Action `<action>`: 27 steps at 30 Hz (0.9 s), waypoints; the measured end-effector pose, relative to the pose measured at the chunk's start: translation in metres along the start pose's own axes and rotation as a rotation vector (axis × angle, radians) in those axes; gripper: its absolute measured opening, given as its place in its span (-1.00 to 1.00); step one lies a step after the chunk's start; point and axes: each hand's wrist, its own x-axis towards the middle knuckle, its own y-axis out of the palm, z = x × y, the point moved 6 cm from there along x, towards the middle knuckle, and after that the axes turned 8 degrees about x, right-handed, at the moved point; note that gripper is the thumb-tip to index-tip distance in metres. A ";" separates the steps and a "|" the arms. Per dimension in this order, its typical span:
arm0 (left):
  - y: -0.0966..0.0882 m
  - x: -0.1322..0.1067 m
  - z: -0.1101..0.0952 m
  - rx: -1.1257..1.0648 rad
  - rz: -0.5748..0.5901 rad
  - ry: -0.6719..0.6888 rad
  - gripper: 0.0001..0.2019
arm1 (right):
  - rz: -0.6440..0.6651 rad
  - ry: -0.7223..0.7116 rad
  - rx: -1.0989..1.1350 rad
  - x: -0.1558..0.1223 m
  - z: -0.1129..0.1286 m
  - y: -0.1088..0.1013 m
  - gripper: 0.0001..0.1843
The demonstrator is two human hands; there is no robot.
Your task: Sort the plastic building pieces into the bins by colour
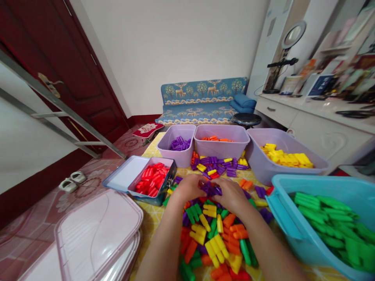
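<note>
My left hand [190, 188] and my right hand [230, 193] meet over the middle of a mixed pile of plastic pieces. Between their curled fingers is a cluster of purple plastic pieces [211, 188], gripped from both sides. Part of the cluster is hidden by the fingers. Below the hands lie yellow pieces [216, 249], orange pieces [231, 238], green pieces [193, 213] and some purple ones, many of them ribbed like joined tubes. Beyond the hands, more loose purple pieces [215, 160] are scattered with a few yellow and red ones.
Lilac bins hold purple [175, 157], orange [221, 147] and yellow pieces [262, 166]. A turquoise bin [285, 218] at right contains green pieces. Red pieces fill an open tin [159, 199] at left. Stacked lids [99, 230] lie near left. A ladder [58, 102] leans by the door.
</note>
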 end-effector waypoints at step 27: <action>-0.041 0.001 0.020 -1.342 -0.747 -0.098 -0.68 | -0.182 0.179 0.867 0.008 -0.019 0.002 -0.62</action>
